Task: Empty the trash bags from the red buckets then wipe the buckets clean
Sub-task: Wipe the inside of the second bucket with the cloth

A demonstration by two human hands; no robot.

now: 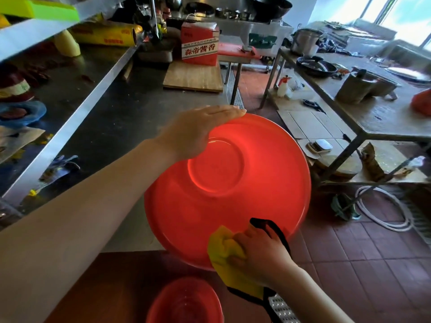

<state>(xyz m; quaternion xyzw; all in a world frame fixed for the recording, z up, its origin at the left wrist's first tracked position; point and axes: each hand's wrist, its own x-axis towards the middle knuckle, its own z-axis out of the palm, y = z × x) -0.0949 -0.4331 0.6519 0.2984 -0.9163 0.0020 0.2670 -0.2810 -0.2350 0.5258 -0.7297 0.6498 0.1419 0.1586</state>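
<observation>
A large red bucket [256, 183] is turned with its round base toward me, at the edge of the steel counter. My left hand [198, 131] lies flat on its upper left rim, fingers straight. My right hand [261, 252] grips a yellow cloth with black trim [226, 250] and presses it against the bucket's lower right side. A second, smaller red bucket [184, 301] stands upright at the bottom of the view, on a brown surface below the first one.
The steel counter [121, 117] on the left carries a wooden board [193, 78], a red carton [200, 44] and gloves [58, 169]. A metal table [363, 113] with pots stands at right. Red floor tiles [373, 264] hold a white hose [384, 215] and cardboard.
</observation>
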